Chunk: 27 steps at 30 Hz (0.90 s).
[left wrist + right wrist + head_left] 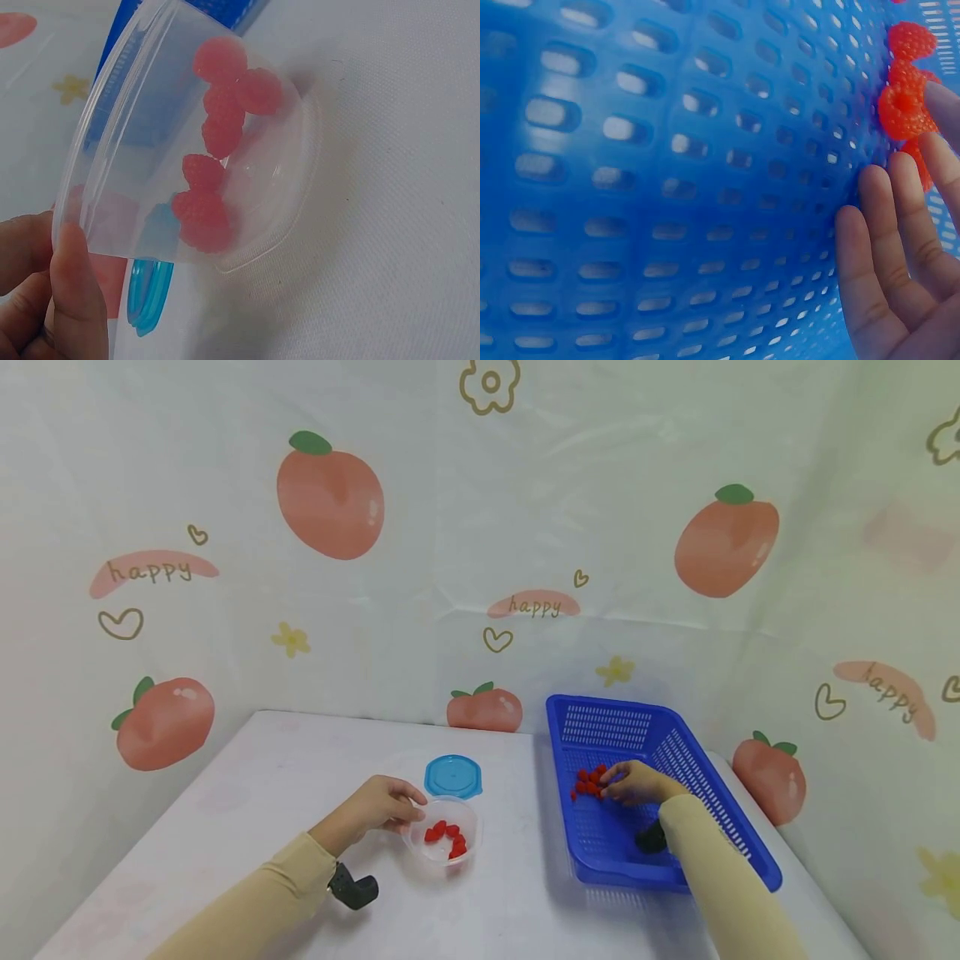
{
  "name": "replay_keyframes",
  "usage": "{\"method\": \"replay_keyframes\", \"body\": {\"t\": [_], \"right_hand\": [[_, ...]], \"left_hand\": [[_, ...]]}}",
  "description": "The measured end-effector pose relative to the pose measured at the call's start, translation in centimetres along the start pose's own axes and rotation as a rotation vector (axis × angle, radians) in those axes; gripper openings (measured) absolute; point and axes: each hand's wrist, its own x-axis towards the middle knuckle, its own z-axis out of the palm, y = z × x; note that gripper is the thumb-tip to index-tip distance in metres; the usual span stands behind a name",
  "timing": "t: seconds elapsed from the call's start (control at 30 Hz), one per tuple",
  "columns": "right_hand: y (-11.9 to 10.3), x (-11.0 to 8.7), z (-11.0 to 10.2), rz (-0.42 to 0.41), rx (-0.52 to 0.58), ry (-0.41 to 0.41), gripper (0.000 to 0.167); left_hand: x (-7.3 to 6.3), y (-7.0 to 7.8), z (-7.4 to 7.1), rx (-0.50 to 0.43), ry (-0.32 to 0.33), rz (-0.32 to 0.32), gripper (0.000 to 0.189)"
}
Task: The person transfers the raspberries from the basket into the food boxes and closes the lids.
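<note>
My left hand point(386, 806) pinches the rim of a clear round plastic tub point(150, 172) between thumb and fingers. Several red raspberries point(223, 135) lie inside it, seen through its wall in the left wrist view. My right hand point(633, 783) reaches into a blue perforated plastic basket point(600, 870). Its thumb and index fingertips are right at a raspberry point(901, 107) in a small cluster, while the other fingers point(881, 217) extend loosely near the basket floor. Part of the cluster is hidden behind the fingertips.
A blue lid point(453, 775) lies on the white table point(322, 760) just behind the tub. The basket, at the right, has raised walls around the right hand. Behind the table hangs a white fruit-printed backdrop point(420, 568).
</note>
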Motion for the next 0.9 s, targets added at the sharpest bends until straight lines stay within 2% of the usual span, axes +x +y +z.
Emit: {"method": "replay_keyframes", "body": {"t": [0.47, 0.9], "right_hand": [[0.12, 0.32, 0.26, 0.004, -0.076, -0.008, 0.027], [0.00, 0.55, 0.54, 0.004, -0.129, 0.020, 0.016]], "left_hand": [[0.13, -0.01, -0.07, -0.018, -0.006, -0.007, 0.022], [-0.09, 0.05, 0.11, -0.027, 0.007, -0.006, 0.018]]}}
